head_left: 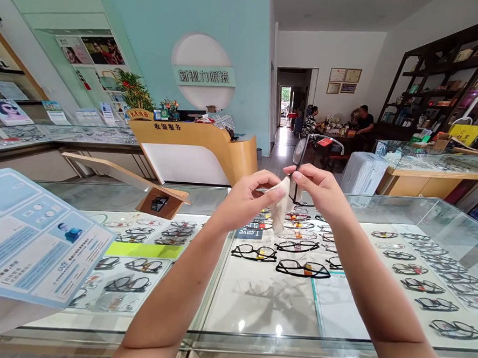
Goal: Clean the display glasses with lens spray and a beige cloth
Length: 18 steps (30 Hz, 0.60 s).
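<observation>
Above the glass counter, a pair of eyeglasses (299, 151) with a dark frame is held on edge, one lens uppermost. A red tag (324, 142) sits on its upper temple arm. My right hand (319, 190) pinches the frame near its middle. My left hand (250, 200) is closed on a cream cleaning cloth (278, 216), which hangs down beside the lower lens. The cloth and my fingers partly hide that lens. Below both hands, several dark-framed glasses (303, 268) lie in rows inside the glass display counter (250, 315).
A tilted wooden-framed mirror (165, 200) stands on the counter at left. A blue printed board (37, 237) is at near left. Beyond are a cashier desk (184, 154), a plastic-wrapped box (361, 173) and another display case (430, 163). Two people sit at a table farther back.
</observation>
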{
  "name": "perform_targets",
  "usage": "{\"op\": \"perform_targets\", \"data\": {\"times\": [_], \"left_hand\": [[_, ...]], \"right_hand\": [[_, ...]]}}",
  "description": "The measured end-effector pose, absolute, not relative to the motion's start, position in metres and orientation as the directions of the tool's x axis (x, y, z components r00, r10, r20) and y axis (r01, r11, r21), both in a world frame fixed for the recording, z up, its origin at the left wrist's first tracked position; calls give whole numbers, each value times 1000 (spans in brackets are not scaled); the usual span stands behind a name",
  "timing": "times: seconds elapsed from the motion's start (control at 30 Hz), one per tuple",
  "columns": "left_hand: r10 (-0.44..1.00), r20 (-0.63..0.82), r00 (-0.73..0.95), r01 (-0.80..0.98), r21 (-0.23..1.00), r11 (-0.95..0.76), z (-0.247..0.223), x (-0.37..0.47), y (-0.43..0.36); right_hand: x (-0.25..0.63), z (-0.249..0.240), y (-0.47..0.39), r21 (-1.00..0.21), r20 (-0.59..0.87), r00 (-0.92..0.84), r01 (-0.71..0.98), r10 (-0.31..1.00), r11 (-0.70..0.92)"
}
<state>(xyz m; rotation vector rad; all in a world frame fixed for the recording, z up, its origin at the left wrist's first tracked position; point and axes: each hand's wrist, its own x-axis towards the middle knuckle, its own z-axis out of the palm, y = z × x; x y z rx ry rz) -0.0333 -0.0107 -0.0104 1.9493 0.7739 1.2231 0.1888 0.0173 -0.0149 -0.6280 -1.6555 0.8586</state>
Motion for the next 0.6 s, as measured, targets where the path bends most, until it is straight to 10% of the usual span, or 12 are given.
{"op": "perform_targets", "data": {"times": [0.13,0.23,0.6], "left_hand": [[696,538,476,11,787,-616,-10,-32,-13],[748,618,242,7,770,-638,-19,-25,-6],[865,403,299,-112,915,-388,-25,-11,-3]], "right_hand": [[187,-14,13,-813,578,-229,-73,783,578],[186,-16,10,-820,572,-251,-163,781,548],[180,-23,11,-815,580,-267,-195,770,546]]}}
